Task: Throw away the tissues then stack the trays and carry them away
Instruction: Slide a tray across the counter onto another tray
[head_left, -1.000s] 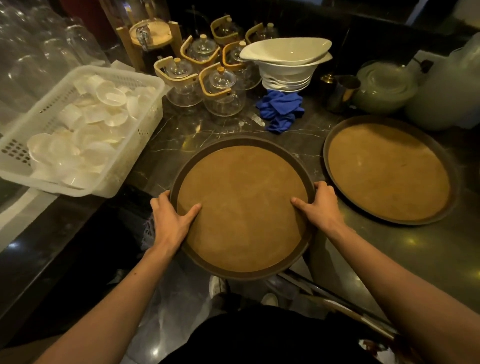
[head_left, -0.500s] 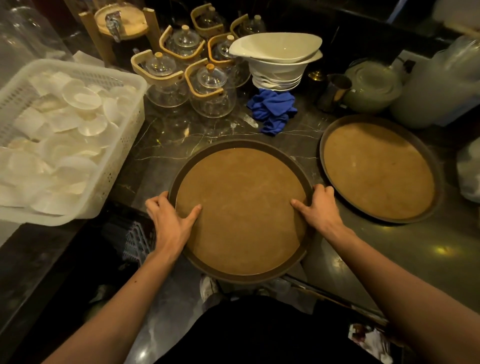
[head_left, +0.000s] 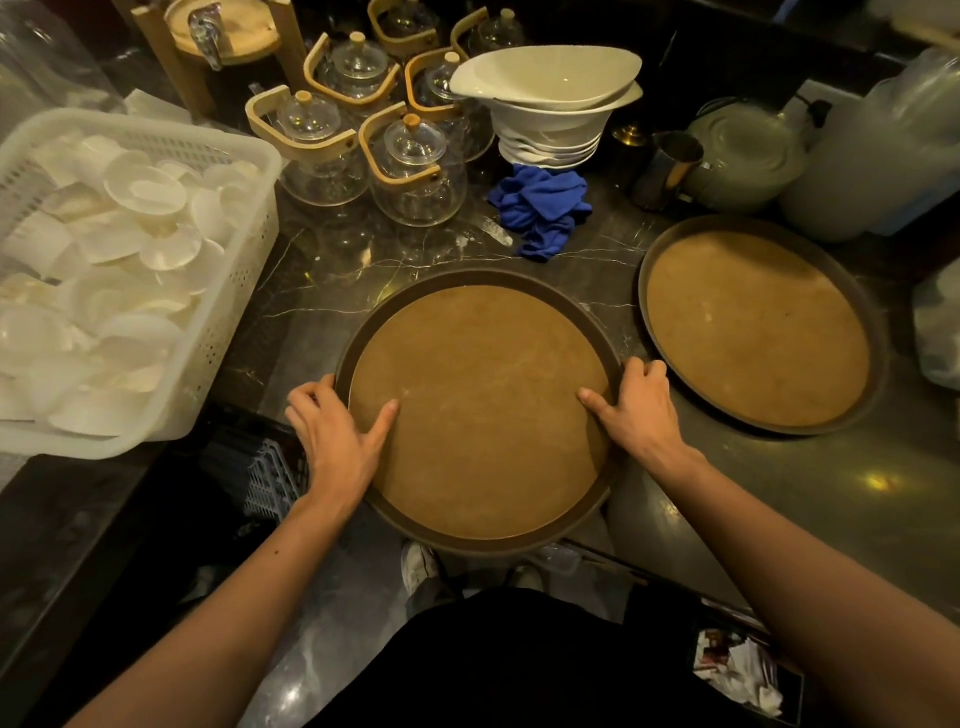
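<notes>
A round brown tray with a dark rim (head_left: 483, 405) lies in front of me, its near half hanging past the edge of the dark marble counter (head_left: 332, 291). My left hand (head_left: 335, 431) grips its left rim, thumb on the tray's inner face. My right hand (head_left: 636, 410) grips the right rim the same way. A second round brown tray (head_left: 758, 327) lies flat on the counter to the right, apart from the first. At the bottom right, a dark bin holds crumpled white tissues (head_left: 743, 670).
A white plastic basket (head_left: 223, 332) full of small white dishes stands on the left. Glass teapots with wooden handles (head_left: 410, 166), stacked white bowls (head_left: 550, 98), a blue cloth (head_left: 540, 208), a metal jug (head_left: 665, 171) and a covered pot (head_left: 743, 156) line the back.
The view has shifted slightly left and down. Both hands keep their hold on the near tray, which barely moves.
</notes>
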